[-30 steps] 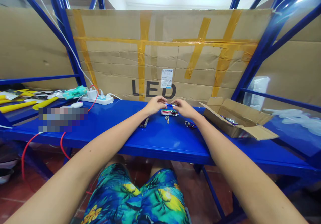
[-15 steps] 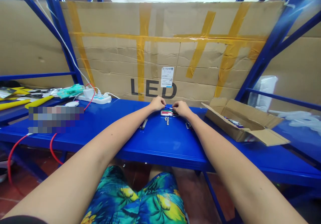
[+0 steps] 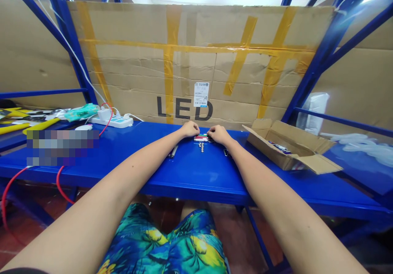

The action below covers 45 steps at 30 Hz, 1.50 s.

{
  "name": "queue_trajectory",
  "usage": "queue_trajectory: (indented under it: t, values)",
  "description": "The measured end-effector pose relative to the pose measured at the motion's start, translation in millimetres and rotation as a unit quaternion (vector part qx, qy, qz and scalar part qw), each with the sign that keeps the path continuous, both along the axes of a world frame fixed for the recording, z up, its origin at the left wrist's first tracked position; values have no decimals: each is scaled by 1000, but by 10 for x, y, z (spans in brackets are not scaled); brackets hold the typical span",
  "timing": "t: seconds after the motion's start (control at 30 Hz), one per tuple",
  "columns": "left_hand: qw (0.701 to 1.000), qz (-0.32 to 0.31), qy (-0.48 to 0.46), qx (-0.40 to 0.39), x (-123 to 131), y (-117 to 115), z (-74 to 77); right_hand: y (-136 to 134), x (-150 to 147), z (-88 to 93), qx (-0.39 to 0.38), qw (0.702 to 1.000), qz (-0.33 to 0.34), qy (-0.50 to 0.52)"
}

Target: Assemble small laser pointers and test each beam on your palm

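Observation:
At the back of the blue table, my left hand point(image 3: 189, 130) is closed in a pinch at the left end of a thin blue pen-like stick point(image 3: 203, 134). The fingers of my right hand point(image 3: 218, 134) are pinched at its other end. The stick lies low against a row of slim red, green and silver pen-like sticks point(image 3: 201, 139); their exact kind is too small to tell. Just in front of the row are several small silver metal pieces point(image 3: 202, 147). Beside my left forearm lie thin metal rods point(image 3: 173, 151), and by my right forearm a small metal clip-like piece point(image 3: 226, 152).
An open cardboard box point(image 3: 288, 149) with pen-like items inside stands at the right. A white power strip point(image 3: 115, 121) with plugs and a red cable point(image 3: 61, 184) are at the left. A large cardboard panel point(image 3: 135, 73) marked LED closes off the back.
Both hands have lowered the blue stick from just above the row down to it. The whole view has shifted slightly.

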<state>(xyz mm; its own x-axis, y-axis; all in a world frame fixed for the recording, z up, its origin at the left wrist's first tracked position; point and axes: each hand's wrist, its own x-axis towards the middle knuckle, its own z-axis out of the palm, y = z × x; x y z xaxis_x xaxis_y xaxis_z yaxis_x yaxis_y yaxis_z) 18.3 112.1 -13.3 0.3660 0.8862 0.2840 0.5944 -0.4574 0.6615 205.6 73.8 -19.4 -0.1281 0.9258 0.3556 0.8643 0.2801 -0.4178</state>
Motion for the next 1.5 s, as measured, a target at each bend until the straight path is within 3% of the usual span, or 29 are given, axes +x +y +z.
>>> queue_trajectory:
  t: [0.37,0.5,0.57,0.67,0.73,0.87,1.17,1.5]
  values:
    - [1000,-13,-15,5,-60,20,-15,-43,-4,-1,-10,999,29,30]
    - [999,-22,-25,17,-160,-34,86,-134,5,84,24,999,29,32]
    - [998,-58,-13,18,-295,-108,179,-256,-30,150,41,997,44,44]
    - [991,-108,76,-34,-578,-271,348,-533,-185,221,67,988,120,65]
    - [981,-123,131,-73,-763,-383,447,-735,-352,229,70,972,216,64]
    - [964,-130,171,-160,-959,-529,540,-1011,-688,186,65,943,328,1]
    - [957,-148,176,-175,-913,-567,493,-1099,-878,145,68,922,365,-108]
    - [943,-182,244,-134,-736,-650,496,-1147,-668,223,-19,935,339,-103]
